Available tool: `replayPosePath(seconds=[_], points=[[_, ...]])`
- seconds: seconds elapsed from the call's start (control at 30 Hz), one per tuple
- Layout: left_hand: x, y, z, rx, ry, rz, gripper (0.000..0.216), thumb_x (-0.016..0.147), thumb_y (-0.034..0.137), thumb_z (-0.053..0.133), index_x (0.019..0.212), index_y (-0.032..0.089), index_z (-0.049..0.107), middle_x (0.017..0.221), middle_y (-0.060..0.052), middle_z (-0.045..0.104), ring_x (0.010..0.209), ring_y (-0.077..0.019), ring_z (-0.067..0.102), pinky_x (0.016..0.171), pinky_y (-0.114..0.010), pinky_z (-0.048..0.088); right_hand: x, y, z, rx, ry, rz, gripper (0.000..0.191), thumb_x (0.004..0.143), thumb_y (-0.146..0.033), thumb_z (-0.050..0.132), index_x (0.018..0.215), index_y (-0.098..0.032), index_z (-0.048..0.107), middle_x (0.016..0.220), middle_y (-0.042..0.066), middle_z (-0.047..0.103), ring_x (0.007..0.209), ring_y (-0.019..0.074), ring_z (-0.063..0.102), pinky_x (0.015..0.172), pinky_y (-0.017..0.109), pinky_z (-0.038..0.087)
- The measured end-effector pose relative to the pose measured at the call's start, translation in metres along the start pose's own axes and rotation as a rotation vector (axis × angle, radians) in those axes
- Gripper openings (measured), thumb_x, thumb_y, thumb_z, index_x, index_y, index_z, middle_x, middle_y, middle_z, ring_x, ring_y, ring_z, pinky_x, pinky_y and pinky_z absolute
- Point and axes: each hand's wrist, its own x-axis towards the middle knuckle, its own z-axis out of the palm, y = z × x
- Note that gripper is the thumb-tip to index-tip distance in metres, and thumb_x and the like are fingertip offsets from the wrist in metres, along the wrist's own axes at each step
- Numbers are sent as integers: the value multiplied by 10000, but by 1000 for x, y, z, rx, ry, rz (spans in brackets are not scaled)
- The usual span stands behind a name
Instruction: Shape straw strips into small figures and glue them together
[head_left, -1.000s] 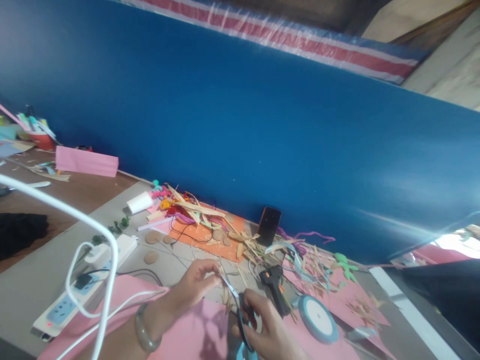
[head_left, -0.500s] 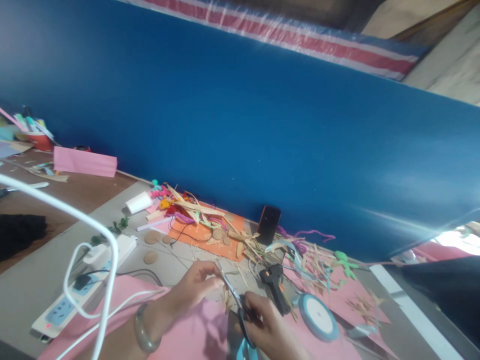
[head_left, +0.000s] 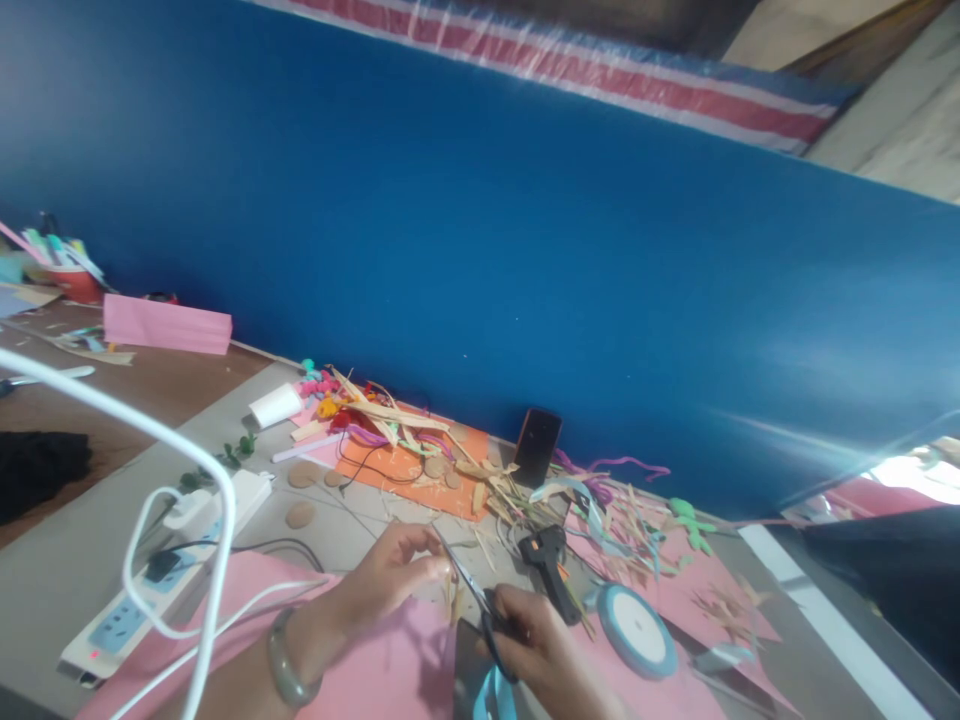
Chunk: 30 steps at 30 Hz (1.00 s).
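My left hand [head_left: 390,572], with a grey bangle on the wrist, pinches a thin tan straw strip [head_left: 452,592] between thumb and fingers above a pink paper sheet [head_left: 390,670]. My right hand [head_left: 551,655] is closed round the handles of a pair of scissors [head_left: 472,600]. The scissor blades point up and left and meet the strip right at my left fingertips. Whether the blades are apart or together is hard to make out.
A black glue gun [head_left: 551,565] and a light-blue ribbon spool [head_left: 636,630] lie right of my hands. Straw scraps, an orange sheet [head_left: 390,470], a dark phone [head_left: 537,446] and a blue wall stand behind. A white power strip [head_left: 150,590] and cables lie left.
The view has tilted slightly. My right hand and the scissors have shifted a little right and up, and the blades have closed further onto the strip. My left hand keeps its pinch.
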Motion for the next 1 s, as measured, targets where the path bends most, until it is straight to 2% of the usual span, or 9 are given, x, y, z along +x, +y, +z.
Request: replayPosePath(seconds=[0.13, 0.27, 0.33, 0.43, 0.63, 0.83, 1.0], points=[[1, -2, 0, -27, -37, -26, 197, 785, 311, 635, 684, 143, 656, 750, -63, 702, 745, -175, 630, 715, -263, 465, 7, 0, 2, 250, 127, -27, 371, 705, -398, 701, 575, -194, 419, 561, -62, 387, 538, 91, 331, 507, 220, 290], [-1, -5, 2, 9, -122, -68, 192, 781, 294, 637, 675, 136, 658, 679, -58, 697, 684, -183, 646, 682, -279, 483, 19, -8, 6, 410, 225, -94, 317, 605, -323, 798, 655, -183, 518, 777, 5, 588, 638, 121, 479, 586, 234, 400], [-2, -6, 2, 70, -139, -89, 156, 758, 267, 652, 684, 133, 679, 686, -57, 705, 705, -199, 655, 692, -291, 489, 25, -12, 9, 377, 239, -125, 294, 599, -288, 805, 655, -181, 537, 826, 25, 622, 678, 138, 516, 628, 249, 433], [-3, -7, 4, 155, -158, -81, 127, 750, 218, 641, 700, 127, 713, 707, -62, 715, 728, -206, 657, 698, -292, 491, 31, -16, 12, 282, 213, -157, 234, 636, -256, 774, 648, -181, 553, 741, 12, 618, 710, 155, 538, 676, 263, 442], [-2, -6, 4, 255, -147, -40, 139, 756, 192, 616, 737, 121, 734, 732, -74, 723, 741, -207, 655, 645, -259, 485, 34, -23, 12, 146, 175, -136, 212, 658, -220, 725, 585, -175, 531, 580, -35, 544, 573, 108, 438, 557, 232, 365], [-2, -3, 4, 287, -149, -72, 130, 741, 196, 622, 746, 142, 739, 750, -62, 730, 732, -196, 663, 641, -241, 484, 37, -17, 10, 251, 168, -86, 282, 619, -216, 732, 558, -185, 459, 513, -66, 473, 504, 82, 378, 481, 213, 305], [-3, -1, 5, 249, -141, -81, 127, 737, 202, 620, 704, 138, 725, 746, -71, 729, 740, -214, 673, 643, -257, 493, 37, -14, 8, 260, 149, -108, 201, 641, -219, 730, 620, -173, 535, 615, -30, 583, 556, 100, 454, 541, 225, 360]])
